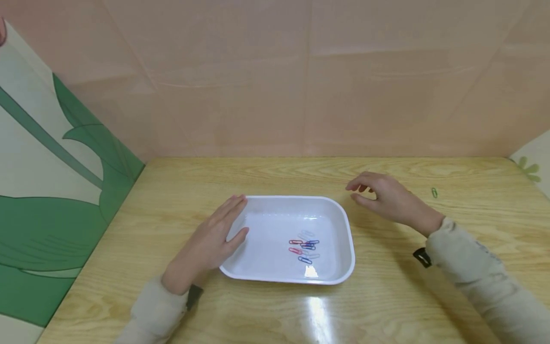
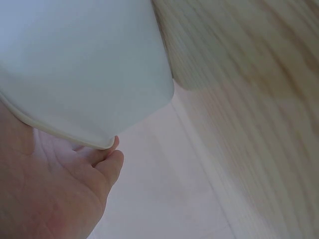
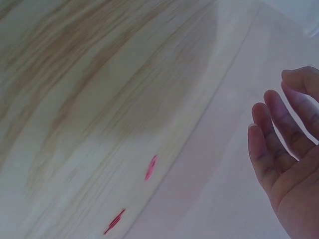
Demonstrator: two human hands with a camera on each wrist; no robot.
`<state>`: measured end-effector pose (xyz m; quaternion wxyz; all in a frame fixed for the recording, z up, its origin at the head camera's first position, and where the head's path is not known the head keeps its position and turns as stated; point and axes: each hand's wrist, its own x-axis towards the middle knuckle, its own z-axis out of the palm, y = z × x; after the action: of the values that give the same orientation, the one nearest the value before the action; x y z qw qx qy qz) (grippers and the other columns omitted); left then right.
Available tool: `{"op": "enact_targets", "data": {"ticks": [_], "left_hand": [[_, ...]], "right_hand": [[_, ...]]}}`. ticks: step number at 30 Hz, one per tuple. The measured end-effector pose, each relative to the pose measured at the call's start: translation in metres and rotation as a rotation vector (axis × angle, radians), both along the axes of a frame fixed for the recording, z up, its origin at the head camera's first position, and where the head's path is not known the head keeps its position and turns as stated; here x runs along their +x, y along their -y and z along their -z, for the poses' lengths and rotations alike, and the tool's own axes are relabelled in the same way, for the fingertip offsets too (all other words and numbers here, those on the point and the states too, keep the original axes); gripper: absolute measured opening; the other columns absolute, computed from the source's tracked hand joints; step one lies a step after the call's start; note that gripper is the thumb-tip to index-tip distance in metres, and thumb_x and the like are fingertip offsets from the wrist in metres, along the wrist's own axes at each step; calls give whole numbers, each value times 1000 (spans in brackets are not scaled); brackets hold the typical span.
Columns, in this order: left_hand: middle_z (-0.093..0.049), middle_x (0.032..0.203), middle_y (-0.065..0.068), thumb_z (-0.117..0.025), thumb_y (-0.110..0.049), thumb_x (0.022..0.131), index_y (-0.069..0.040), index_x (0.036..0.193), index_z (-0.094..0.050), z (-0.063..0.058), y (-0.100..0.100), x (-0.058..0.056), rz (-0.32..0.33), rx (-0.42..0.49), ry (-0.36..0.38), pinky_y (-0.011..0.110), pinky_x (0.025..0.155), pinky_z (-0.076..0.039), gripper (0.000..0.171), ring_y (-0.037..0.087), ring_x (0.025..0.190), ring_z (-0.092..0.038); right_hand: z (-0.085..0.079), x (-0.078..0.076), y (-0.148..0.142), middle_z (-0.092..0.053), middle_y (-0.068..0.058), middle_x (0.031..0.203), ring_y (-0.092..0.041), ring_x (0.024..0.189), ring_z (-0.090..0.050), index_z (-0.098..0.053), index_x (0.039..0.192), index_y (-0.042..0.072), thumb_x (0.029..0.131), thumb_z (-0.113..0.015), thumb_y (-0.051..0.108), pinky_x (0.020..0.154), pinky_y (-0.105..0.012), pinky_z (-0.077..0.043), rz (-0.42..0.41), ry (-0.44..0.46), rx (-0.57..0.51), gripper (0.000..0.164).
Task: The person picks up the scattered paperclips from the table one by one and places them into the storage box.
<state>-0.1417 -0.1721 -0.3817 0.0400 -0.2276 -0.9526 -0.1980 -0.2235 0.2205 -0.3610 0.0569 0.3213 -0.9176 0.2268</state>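
Observation:
A white tray (image 1: 275, 277) sits mid-table, with several red, blue and pale paper clips (image 1: 306, 246) lying in its right half. My left hand (image 1: 215, 234) rests along the tray's left rim, its fingers fairly straight and the thumb over the inside edge. In the left wrist view, the left hand (image 2: 60, 174) lies against the tray's rim (image 2: 65, 135). My right hand (image 1: 386, 198) hovers to the right of the tray, fingers loosely bent. Its palm and fingers show nothing held in the right wrist view, where a pink paper clip (image 3: 151, 168) and a red paper clip (image 3: 114, 221) lie on the table.
A green paper clip (image 1: 434, 192) lies on the wooden table (image 1: 386, 306) beyond the right wrist. A pinkish sheet (image 1: 266, 95) covers the wall behind the table's far edge. A panel with green leaf shapes (image 1: 43, 229) borders the left side.

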Motion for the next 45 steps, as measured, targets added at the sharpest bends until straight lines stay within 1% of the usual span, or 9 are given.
{"op": "enact_targets", "data": {"ticks": [7, 14, 19, 24, 27, 31, 36, 41, 45], "left_hand": [[-34, 161, 12, -55, -31, 101, -5, 154, -34, -1, 0, 0, 1, 1, 1, 50, 122, -30, 63, 31, 151, -29], [-35, 160, 13, -54, -31, 101, -4, 154, -34, 0, 0, 0, 7, -7, -12, 49, 122, -30, 63, 31, 151, -29], [-35, 160, 13, -55, -31, 100, -4, 154, -34, 1, 0, 0, 12, -5, -17, 50, 122, -30, 63, 31, 151, -29], [-36, 159, 14, -57, -30, 99, -3, 153, -35, 1, 0, -1, 16, 6, -35, 51, 121, -31, 64, 33, 150, -30], [-36, 159, 14, -57, -30, 99, -2, 153, -36, 1, 0, -1, 14, 9, -35, 51, 121, -31, 64, 33, 149, -31], [-35, 160, 13, -56, -31, 100, -3, 153, -35, 0, 0, -1, 8, 3, -18, 50, 122, -30, 63, 31, 151, -29], [-35, 160, 12, -55, -31, 100, -4, 154, -34, 0, 0, 0, 5, 2, -11, 49, 122, -29, 63, 30, 151, -28], [-35, 160, 13, -57, -31, 99, -3, 153, -35, 1, -1, -1, 10, 5, -31, 51, 121, -30, 64, 33, 150, -30], [-36, 159, 15, -58, -31, 99, -3, 153, -35, 2, -1, -2, 15, 7, -42, 51, 121, -30, 65, 33, 150, -30]], "right_hand": [[7, -9, -15, -72, -10, 103, -25, 91, -66, -71, 107, 3, 92, -69, 9, 78, -44, -58, 15, 10, 63, 16], [14, -15, -32, -71, -14, 104, -29, 90, -67, -70, 108, 1, 90, -69, 6, 76, -45, -59, 23, 23, 89, 18], [20, -19, -45, -70, -14, 102, -28, 87, -68, -70, 105, 0, 88, -71, 5, 72, -44, -60, 29, -13, 97, 18], [25, -24, -56, -70, -15, 100, -28, 85, -69, -71, 103, -1, 85, -73, 3, 73, -46, -60, 32, -34, 99, 19], [28, -26, -61, -71, -13, 98, -28, 85, -68, -72, 102, 0, 84, -74, 2, 74, -47, -59, 32, -35, 98, 18], [29, -28, -65, -70, -11, 99, -27, 87, -68, -72, 101, 2, 85, -73, 1, 75, -46, -59, 49, -5, 110, 16], [27, -30, -66, -69, -14, 103, -27, 89, -67, -72, 104, 1, 88, -70, 2, 76, -45, -59, 58, 39, 159, 16], [28, -33, -66, -70, -17, 102, -30, 88, -68, -73, 104, -3, 88, -69, 0, 75, -45, -59, 28, 5, 188, 17], [29, -33, -67, -71, -15, 96, -30, 84, -69, -74, 102, -3, 86, -71, -2, 74, -45, -60, 28, -14, 190, 17]]}}
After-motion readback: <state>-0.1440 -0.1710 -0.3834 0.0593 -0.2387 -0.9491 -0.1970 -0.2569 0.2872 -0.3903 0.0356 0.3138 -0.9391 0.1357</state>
